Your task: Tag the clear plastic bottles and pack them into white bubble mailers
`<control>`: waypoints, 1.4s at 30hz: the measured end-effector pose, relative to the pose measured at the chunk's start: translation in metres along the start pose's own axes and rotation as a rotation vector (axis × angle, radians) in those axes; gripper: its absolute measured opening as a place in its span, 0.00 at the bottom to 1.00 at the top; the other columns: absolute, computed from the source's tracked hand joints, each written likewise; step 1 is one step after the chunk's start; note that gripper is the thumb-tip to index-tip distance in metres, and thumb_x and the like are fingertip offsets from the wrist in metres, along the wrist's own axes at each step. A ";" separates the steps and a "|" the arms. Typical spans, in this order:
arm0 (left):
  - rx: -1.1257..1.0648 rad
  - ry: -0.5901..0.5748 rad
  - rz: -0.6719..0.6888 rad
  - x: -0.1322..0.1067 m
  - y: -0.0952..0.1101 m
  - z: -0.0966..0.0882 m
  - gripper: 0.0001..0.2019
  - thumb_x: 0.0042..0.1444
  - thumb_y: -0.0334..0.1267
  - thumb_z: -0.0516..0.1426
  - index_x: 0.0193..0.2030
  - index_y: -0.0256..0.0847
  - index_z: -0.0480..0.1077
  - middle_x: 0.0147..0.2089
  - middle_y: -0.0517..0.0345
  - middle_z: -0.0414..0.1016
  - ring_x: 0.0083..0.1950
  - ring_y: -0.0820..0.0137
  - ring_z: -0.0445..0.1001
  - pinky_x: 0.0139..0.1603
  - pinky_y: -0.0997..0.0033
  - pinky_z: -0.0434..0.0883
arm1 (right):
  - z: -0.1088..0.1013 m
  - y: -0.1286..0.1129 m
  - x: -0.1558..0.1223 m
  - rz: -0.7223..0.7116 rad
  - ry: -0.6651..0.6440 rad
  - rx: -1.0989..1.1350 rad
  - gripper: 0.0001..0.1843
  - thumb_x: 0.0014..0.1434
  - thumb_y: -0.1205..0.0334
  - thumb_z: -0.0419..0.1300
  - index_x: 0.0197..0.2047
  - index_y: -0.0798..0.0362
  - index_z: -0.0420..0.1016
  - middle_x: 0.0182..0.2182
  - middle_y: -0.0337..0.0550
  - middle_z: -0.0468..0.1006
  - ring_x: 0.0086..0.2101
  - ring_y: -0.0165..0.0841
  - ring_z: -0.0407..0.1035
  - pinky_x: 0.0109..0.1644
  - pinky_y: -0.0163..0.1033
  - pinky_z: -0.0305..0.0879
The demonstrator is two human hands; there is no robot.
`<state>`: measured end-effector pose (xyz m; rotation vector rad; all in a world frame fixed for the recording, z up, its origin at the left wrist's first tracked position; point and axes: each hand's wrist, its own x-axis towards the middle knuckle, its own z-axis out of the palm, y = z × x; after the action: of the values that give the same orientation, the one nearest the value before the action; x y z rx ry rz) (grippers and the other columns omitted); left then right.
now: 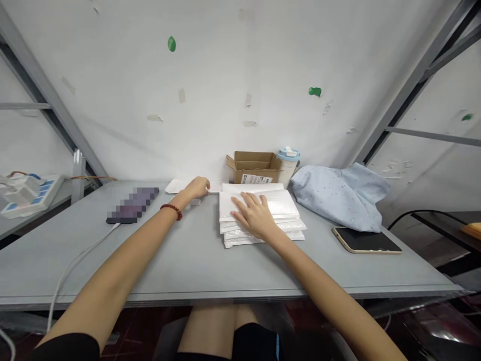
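Note:
My right hand [253, 215] lies flat, fingers spread, on top of a stack of white bubble mailers [280, 210] in the middle of the grey table [188, 260]. My left hand [197, 188], with a red bead bracelet on its wrist, reaches to the far side of the table. Its fingers curl at the edge of a flat white item [173, 186] lying by the wall. Whether they grip it is hidden. A small white piece [195, 202] lies just under that wrist.
An open cardboard box [253, 168] and a white cup with a blue lid [287, 165] stand at the wall. A light blue cloth [338, 195] lies at right, a phone [366, 239] in front of it. A second, cabled phone [132, 205] lies at left, a power strip [28, 193] beyond.

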<state>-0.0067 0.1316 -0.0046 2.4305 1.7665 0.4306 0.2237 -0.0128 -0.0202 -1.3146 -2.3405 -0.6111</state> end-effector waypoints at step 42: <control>-0.218 0.947 0.312 -0.086 0.059 -0.004 0.08 0.61 0.32 0.49 0.39 0.39 0.69 0.40 0.51 0.76 0.44 0.67 0.74 0.46 0.66 0.72 | 0.000 0.001 0.000 -0.094 0.169 0.068 0.24 0.66 0.54 0.46 0.60 0.57 0.63 0.61 0.61 0.59 0.62 0.46 0.51 0.58 0.53 0.57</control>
<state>0.0218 0.0308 0.0000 2.4978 1.3880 1.9383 0.2247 -0.0130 -0.0199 -1.0840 -2.2735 -0.6389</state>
